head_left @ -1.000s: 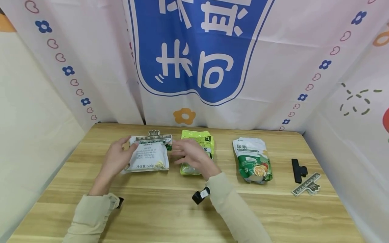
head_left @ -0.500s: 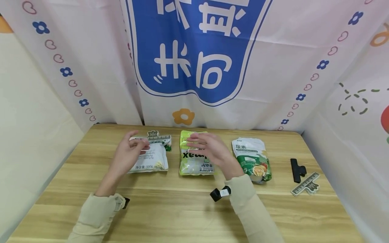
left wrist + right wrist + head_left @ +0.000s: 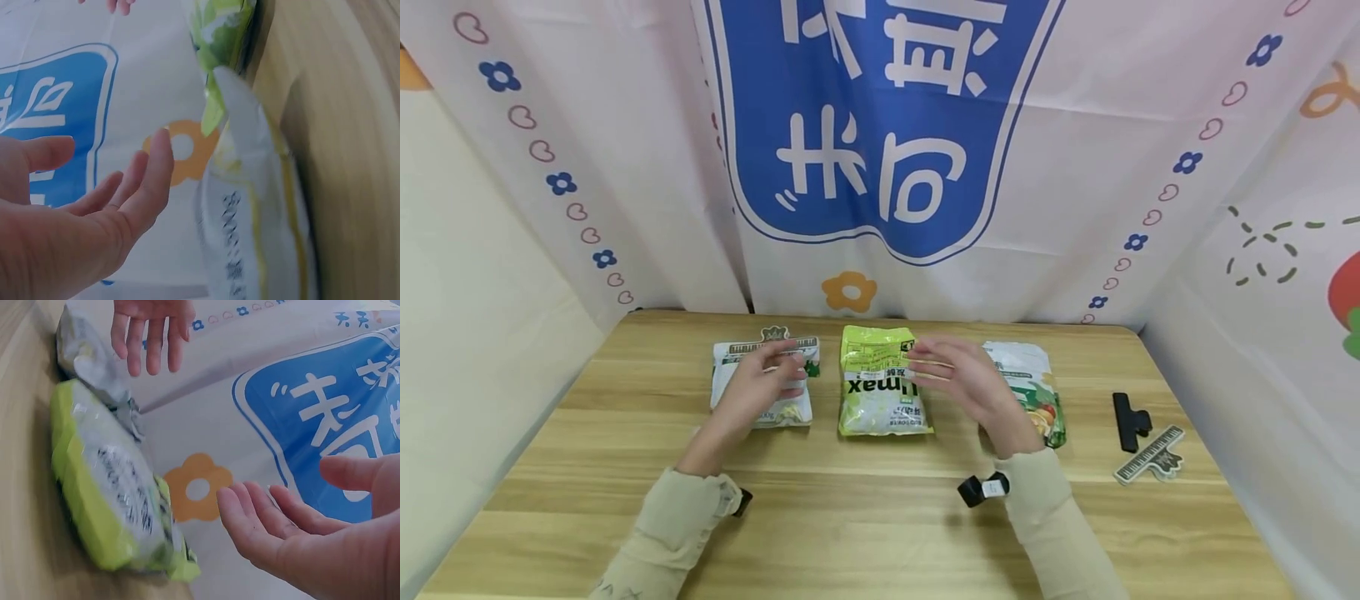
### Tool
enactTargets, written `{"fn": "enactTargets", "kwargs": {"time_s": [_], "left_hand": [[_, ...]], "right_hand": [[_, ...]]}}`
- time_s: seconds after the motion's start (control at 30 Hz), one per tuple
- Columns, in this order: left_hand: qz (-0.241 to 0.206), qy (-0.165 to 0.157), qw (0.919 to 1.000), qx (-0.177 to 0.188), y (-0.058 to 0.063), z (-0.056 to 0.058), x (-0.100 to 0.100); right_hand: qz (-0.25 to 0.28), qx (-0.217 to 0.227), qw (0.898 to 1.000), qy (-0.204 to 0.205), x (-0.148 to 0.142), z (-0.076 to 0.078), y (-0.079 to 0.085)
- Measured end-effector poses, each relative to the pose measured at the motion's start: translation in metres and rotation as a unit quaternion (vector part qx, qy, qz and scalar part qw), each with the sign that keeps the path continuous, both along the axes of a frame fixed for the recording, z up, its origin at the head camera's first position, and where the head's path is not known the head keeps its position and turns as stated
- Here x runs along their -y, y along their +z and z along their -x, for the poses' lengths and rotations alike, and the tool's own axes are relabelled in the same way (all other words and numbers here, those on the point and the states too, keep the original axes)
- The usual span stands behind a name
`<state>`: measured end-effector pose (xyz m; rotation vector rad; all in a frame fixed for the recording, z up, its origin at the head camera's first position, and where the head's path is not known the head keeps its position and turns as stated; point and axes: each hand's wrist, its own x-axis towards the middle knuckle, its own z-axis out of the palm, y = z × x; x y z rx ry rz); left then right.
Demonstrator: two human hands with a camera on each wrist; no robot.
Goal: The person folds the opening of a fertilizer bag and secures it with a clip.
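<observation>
My left hand (image 3: 760,387) hovers over the white 500 g bag (image 3: 725,379), fingers loosely bent and holding nothing. That bag lies at the table's back left with a piano-keyboard clip (image 3: 775,340) along its top edge. Between my hands lies a lime-green and clear bag (image 3: 883,396) marked "Umax", its top folded over. My right hand (image 3: 967,383) is in the air between the green bag and a white-and-green bag (image 3: 1030,367), which it partly hides. No bag is in its fingers; the right wrist view shows this hand (image 3: 300,519) apart from the green bag.
On the right of the wooden table (image 3: 880,517) lie a black clip (image 3: 1129,422) and another piano-keyboard clip (image 3: 1152,457). A printed cloth (image 3: 1075,167) hangs behind the table's back edge, with cloth at both sides.
My right hand has moved right, from beside the white bag past the green bag, uncovering it. My left hand has shifted right over the white bag. The bags stay in place.
</observation>
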<state>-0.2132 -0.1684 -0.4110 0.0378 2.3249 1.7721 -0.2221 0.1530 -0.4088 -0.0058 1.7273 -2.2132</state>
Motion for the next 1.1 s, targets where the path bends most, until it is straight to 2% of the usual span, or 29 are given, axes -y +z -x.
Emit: {"fn": "enactTargets", "kwargs": {"time_s": [0.17,0.3,0.47,0.57,0.73,0.93,1.1], "left_hand": [[-0.022,-0.016,0.9987,0.042,-0.011,0.007,-0.009],[-0.039,-0.010,0.9974,0.060,-0.018,0.012,-0.018],[-0.037,-0.009,0.9967,0.072,-0.024,0.016,-0.030],[-0.028,-0.022,0.9963,0.078,-0.026,0.019,-0.037],[0.012,-0.033,0.9962,0.079,-0.031,0.021,-0.048],[0.024,-0.030,0.9939,0.103,-0.034,0.024,-0.059],[0.067,-0.023,0.9912,0.112,-0.036,0.027,-0.065]], "right_hand": [[-0.053,-0.003,0.998,-0.032,-0.014,0.002,-0.013],[-0.070,0.016,0.996,-0.052,-0.022,0.006,-0.021],[-0.106,0.030,0.993,-0.038,-0.025,0.009,-0.030],[-0.128,0.035,0.991,-0.020,-0.024,0.011,-0.035],[-0.141,0.055,0.988,0.008,-0.017,0.014,-0.041],[-0.154,0.075,0.985,0.008,-0.012,0.018,-0.047],[-0.162,0.077,0.984,0.019,-0.008,0.023,-0.053]]}}
